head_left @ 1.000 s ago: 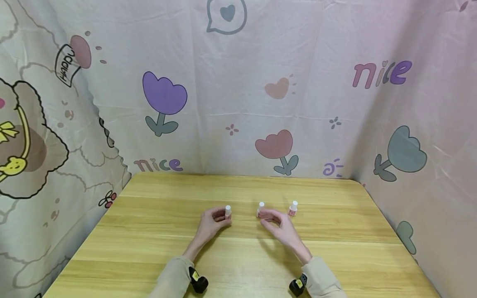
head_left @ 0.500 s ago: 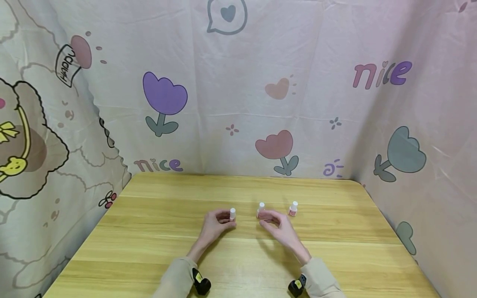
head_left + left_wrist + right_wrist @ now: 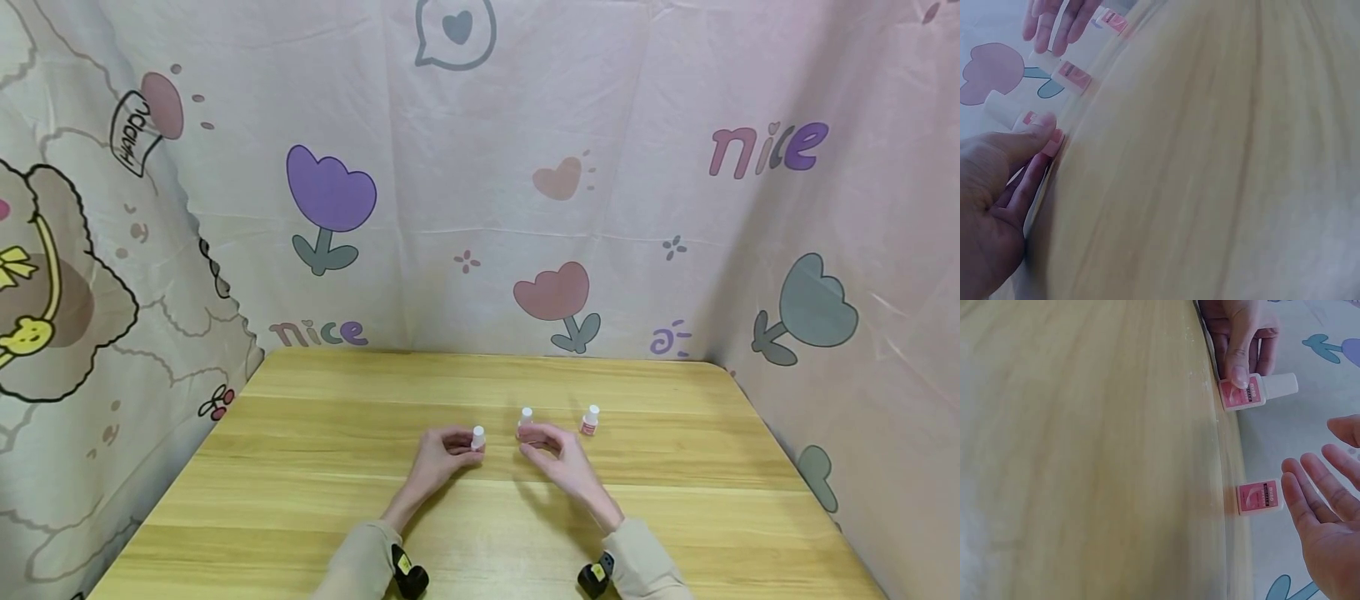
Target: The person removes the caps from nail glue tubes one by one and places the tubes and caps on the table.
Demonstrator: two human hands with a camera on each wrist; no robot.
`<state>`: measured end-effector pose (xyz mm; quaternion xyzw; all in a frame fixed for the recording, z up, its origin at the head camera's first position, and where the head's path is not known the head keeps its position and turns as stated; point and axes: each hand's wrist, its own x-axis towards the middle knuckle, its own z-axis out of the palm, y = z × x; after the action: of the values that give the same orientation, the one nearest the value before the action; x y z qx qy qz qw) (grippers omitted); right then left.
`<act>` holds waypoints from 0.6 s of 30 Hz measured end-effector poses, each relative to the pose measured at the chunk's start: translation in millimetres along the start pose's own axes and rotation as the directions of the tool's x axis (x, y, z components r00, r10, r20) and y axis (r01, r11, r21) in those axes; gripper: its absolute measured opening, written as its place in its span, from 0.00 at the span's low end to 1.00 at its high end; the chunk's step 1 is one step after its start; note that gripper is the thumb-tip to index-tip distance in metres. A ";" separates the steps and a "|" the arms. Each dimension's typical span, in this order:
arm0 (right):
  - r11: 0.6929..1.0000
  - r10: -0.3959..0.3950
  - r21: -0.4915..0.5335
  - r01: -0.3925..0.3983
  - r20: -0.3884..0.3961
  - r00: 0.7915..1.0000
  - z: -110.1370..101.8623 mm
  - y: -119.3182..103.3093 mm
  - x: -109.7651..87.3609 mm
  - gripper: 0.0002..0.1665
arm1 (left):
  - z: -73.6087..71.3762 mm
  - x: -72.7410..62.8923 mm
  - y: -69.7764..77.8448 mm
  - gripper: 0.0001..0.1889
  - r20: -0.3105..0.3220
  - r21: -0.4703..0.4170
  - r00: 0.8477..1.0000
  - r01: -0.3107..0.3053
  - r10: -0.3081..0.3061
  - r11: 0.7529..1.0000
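My left hand (image 3: 437,460) pinches a small bottle (image 3: 478,437) with a tall white cap and pink label. In the right wrist view, the left thumb presses on the label of that upright bottle (image 3: 1244,395). A matching middle bottle (image 3: 527,414) stands just behind the fingertips of my right hand (image 3: 568,464), which hide part of it in the head view. The right hand's fingers are relaxed and apart from the thumb, gripping nothing; in its wrist view they lie right at the top of the middle bottle (image 3: 1259,497).
A third such bottle (image 3: 590,421) stands upright farther right on the wooden table (image 3: 315,467). Each wrist wears a black camera (image 3: 409,575). Printed cloth (image 3: 450,208) hangs behind the table and along its sides.
My left hand has slid its bottle rightward and slightly nearer to me, toward the middle bottle. The right hand has stayed nearly still, and the other two bottles have not moved.
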<state>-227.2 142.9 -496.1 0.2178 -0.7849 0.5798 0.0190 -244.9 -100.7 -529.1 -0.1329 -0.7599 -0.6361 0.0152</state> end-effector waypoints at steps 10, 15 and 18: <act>1.000 0.001 -0.007 -0.001 0.005 1.000 2.5 1.0 1.0 0.22 | 4.4 -1.7 0.7 0.16 0.036 -0.010 0.999 -0.016 0.016 1.000; 1.000 -0.007 -0.008 0.007 0.013 1.000 4.3 -1.6 2.4 0.20 | 4.7 -2.0 0.7 0.15 0.055 0.008 0.998 -0.026 0.026 1.000; 1.000 -0.003 -0.004 0.003 0.021 1.000 5.9 -2.2 3.6 0.20 | 4.2 -1.8 0.1 0.14 0.074 0.008 0.997 -0.018 0.017 1.000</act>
<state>-228.4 135.8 -495.0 0.2249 -0.7859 0.5760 0.0121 -242.4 -96.9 -530.2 -0.1631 -0.7616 -0.6271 -0.0068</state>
